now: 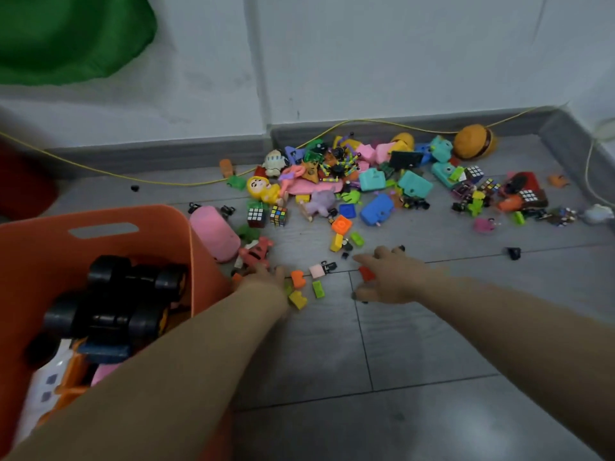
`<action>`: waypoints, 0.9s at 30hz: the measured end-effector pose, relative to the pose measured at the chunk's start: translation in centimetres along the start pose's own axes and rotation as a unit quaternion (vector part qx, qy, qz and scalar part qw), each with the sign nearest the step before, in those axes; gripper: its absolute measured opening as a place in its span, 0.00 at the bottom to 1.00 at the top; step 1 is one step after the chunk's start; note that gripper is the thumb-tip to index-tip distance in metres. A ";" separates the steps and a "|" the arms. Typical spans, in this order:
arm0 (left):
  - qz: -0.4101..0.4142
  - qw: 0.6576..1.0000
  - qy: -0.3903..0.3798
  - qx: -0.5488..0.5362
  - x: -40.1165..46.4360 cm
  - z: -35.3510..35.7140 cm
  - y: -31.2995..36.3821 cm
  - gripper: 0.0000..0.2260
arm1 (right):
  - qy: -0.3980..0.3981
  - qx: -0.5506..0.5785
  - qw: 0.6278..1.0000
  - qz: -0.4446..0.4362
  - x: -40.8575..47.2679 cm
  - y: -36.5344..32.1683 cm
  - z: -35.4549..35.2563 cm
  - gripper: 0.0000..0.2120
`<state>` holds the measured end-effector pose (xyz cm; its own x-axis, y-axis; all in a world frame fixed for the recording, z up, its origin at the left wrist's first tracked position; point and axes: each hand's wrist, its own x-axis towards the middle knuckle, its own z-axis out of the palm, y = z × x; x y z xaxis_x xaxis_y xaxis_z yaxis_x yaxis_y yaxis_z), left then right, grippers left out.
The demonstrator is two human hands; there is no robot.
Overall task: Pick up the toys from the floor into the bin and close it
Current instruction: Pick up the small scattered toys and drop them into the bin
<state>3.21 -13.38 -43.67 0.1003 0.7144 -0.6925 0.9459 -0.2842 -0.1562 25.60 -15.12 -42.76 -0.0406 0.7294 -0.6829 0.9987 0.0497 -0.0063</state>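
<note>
Many small toys (376,181) lie scattered over the grey floor along the wall: bricks, puzzle cubes, figures and a plush burger (472,142). The orange bin (109,227) stands open at the left, holding a black-wheeled toy truck (113,304) and other toys. My right hand (396,276) reaches down to the floor, with a small red brick (366,273) between its thumb and forefinger. My left hand (266,274) is low beside the bin, at a pink-red figure (255,253); its fingers are hidden from me. Orange, yellow and green bricks (298,279) lie between my hands.
A yellow cable (186,184) runs along the grey skirting behind the toys. A pink oval case (214,231) leans against the bin's right wall. Something green (66,34) hangs at the top left. Bare tiles fill the foreground.
</note>
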 end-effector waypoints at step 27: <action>0.074 0.979 0.062 -0.178 1.9 0.9 2.4 0.20 | 0.264 -0.020 0.961 -0.077 0.4 0.1 6.5 0.22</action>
<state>5.43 -13.25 -46.04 0.2601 0.7603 -0.5952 0.9636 -0.1651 0.2102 25.91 -19.24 -47.81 -0.2082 0.9552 -0.2104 0.9781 0.2038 -0.0424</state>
